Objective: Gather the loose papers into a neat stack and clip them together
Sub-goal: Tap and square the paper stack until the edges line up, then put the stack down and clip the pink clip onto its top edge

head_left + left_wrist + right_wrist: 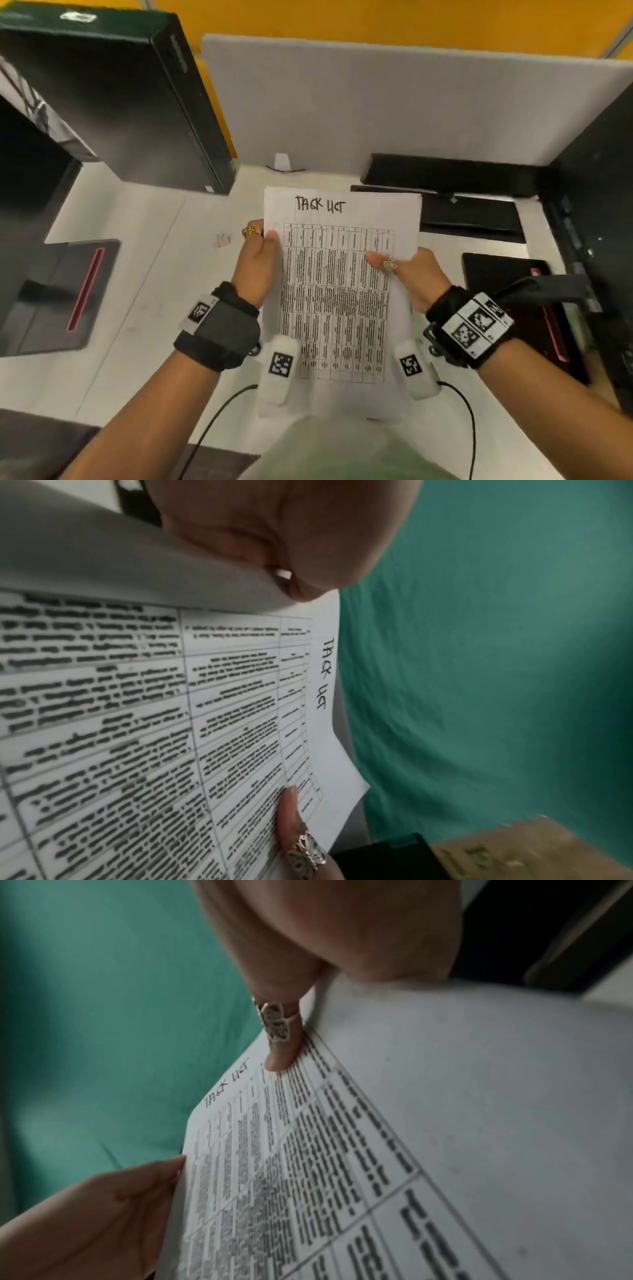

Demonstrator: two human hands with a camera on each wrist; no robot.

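While our left hand (257,265) and right hand (412,274) pinch its long side edges, the paper stack (337,291) runs lengthwise away from us, heading farthest, above the table (144,240).

White papers (342,274) with a black printed grid and handwriting, tiny pink clip (223,240) maybe, blurry though. Black-and-white checker tags on wristbands (476,325), yellow wall (376,20).

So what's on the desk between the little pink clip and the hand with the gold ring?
Nothing: in the head view only bare white desk separates the pink clip from the left hand, which holds the papers.
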